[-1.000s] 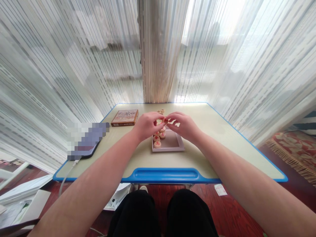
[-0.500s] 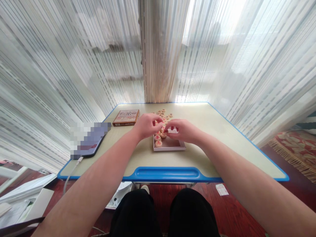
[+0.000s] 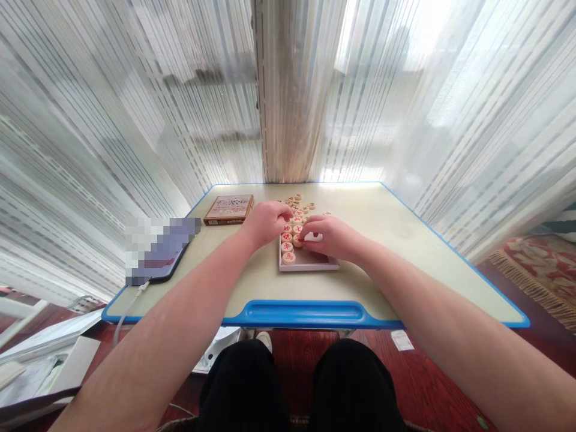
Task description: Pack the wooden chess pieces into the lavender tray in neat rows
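Note:
A shallow tray (image 3: 309, 268) on the table holds round wooden Chinese chess pieces with red characters; a column of them, ending with a piece (image 3: 288, 258) at the near left corner, lines its left side. My right hand (image 3: 330, 237) reaches in from the right, its thumb and fingertips closed on a chess piece (image 3: 297, 241) in the second column. My left hand (image 3: 269, 221) is curled over the tray's far left corner, and its fingers hide whatever may be in them. Beyond the hands, more chess pieces (image 3: 299, 197) lie loose on the table.
A flat printed box (image 3: 229, 208) lies at the back left. Nearer on the left edge is a tablet-like device (image 3: 166, 258) with a white cable (image 3: 130, 309). A blue pencil groove (image 3: 306, 312) runs along the table's front edge. Sheer curtains (image 3: 292, 90) hang behind.
My left hand has drawn slightly back, away from the middle of the tray, uncovering more red pieces. The right hand stays at the second column. The whole view has shifted a little.

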`<state>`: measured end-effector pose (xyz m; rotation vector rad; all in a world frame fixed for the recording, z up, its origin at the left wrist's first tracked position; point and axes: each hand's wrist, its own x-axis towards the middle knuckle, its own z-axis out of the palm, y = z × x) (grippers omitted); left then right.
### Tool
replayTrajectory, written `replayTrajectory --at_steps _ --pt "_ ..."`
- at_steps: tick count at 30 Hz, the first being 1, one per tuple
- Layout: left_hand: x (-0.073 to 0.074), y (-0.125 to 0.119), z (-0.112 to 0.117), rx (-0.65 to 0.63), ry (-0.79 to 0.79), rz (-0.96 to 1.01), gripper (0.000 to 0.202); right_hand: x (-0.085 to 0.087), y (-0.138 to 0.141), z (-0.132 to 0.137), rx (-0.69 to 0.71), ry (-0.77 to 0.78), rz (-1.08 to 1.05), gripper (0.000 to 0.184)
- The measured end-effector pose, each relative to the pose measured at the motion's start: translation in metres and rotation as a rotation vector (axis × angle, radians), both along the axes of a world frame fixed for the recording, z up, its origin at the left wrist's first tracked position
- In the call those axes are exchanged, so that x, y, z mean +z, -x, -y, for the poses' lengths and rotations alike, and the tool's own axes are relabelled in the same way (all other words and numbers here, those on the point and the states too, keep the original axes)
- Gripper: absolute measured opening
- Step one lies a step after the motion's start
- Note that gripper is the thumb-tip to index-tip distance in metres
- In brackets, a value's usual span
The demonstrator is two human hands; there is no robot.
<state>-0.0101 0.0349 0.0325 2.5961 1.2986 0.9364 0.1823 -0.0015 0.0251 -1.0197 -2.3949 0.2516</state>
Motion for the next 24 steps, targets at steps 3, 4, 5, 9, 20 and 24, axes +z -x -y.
replayTrajectory --at_steps 3,4,5,9,20,24 --pt "0.002 0.0 0.001 0.002 0.002 -0.007 0.031 0.0 -0.001 0.0 -0.019 -0.001 0.005 0.01" --pt "0.002 0.0 0.002 0.003 0.001 -0.007 0.031 0.0 -0.001 0.0 -0.023 0.0 0.005 0.01" --pt "0.003 0.0 0.002 0.004 0.001 -0.009 0.031 0.0 -0.001 0.0 -0.025 0.0 0.005 0.011" --pt "0.003 0.001 0.001 0.022 0.006 -0.027 0.031 0.0 0.0 -0.001 -0.026 0.002 0.001 0.009" --pt "0.005 0.0 0.0 0.091 0.016 -0.118 0.03 0.008 -0.01 -0.005 -0.142 -0.039 -0.058 0.015" --pt "0.003 0.002 -0.004 0.144 0.056 -0.139 0.034 0.001 -0.013 -0.016 -0.249 -0.116 -0.053 0.018"
